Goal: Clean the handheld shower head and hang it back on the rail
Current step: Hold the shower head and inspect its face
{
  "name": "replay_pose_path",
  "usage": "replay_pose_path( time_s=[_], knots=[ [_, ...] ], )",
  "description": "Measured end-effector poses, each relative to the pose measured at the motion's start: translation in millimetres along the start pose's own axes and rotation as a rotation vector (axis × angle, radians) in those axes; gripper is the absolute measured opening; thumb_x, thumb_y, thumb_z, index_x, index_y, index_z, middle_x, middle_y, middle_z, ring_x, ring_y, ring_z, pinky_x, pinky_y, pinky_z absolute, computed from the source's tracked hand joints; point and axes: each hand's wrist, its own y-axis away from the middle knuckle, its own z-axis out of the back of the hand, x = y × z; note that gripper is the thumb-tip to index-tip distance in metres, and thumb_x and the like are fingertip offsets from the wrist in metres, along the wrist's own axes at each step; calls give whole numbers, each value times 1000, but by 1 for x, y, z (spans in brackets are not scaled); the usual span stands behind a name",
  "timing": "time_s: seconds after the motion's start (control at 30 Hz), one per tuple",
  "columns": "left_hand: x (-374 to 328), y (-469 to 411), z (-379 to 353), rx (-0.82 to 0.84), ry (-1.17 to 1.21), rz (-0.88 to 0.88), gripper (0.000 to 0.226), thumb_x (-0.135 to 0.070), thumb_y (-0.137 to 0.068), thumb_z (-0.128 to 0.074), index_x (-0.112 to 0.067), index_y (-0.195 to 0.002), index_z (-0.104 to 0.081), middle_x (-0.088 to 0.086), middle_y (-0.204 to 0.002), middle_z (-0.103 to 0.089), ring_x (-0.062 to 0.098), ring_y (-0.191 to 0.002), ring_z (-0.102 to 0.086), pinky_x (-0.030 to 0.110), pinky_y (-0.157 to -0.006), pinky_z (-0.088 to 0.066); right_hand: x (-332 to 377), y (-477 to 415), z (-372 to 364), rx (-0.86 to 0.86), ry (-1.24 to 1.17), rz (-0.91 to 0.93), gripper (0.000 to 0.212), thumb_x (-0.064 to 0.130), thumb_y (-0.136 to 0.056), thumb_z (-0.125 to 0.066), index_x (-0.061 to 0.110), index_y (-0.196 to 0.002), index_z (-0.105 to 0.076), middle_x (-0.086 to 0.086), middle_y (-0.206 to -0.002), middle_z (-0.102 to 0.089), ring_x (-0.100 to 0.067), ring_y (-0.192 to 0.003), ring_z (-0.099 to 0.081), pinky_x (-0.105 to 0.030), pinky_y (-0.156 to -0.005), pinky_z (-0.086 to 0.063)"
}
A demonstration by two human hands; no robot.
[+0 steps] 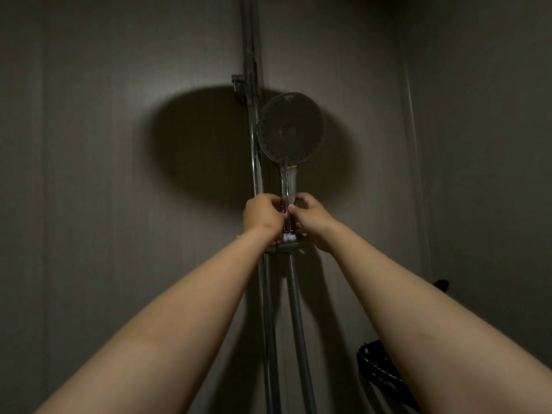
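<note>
The round handheld shower head (291, 128) stands upright with its nozzle face toward me, its chrome handle running down into the holder (285, 243) on the vertical rail (254, 121). My left hand (263, 215) grips the lower handle from the left. My right hand (312, 218) grips the same part from the right, thumb on the front. The grey ribbed hose (298, 324) hangs down from the handle's base between my forearms.
A dim grey shower wall (119, 174) lies behind, with a large round shadow of the head on it. A bracket (239, 82) clamps the rail higher up. A black wire rack (379, 372) and a dark knob (442, 284) sit low right.
</note>
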Motion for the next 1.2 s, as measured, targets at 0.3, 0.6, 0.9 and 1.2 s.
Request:
replay_pose_path(
  time_s=[0.3,0.6,0.9,1.2],
  knots=[
    [2,-4,-1,-60,88,11,31,-11,-85,-65,-13,-117,-64,8,-113,-67,22,-98,-66,41,-85,-57,-1,0,-1,-14,-61,39,37,12,-97,-45,17,-134,-43,-17,-128,-55,-31,-108,-60,-41,-86,-53],
    [-22,-18,12,-88,120,-70,32,-15,-85,-66,-14,-117,-62,6,-117,-65,19,-105,-63,39,-92,-54,22,-3,9,-99,-123,119,41,14,-98,-45,18,-138,-39,-10,-105,-59,-14,-78,-60,-24,-62,-50],
    [-26,-13,-5,-1,231,-59,25,-14,-86,-65,-10,-111,-66,8,-109,-68,19,-98,-65,39,-91,-54,13,7,28,-144,-39,95,37,14,-97,-47,18,-134,-43,-13,-101,-61,-23,-86,-60,-24,-61,-47],
    [-22,3,-11,124,335,-34,19,-10,-83,-68,-5,-102,-68,14,-97,-71,25,-87,-70,41,-82,-58,8,41,36,-164,12,36,34,14,-98,-46,19,-131,-45,-3,-77,-57,-10,-61,-54,-22,-51,-44]
  ],
)
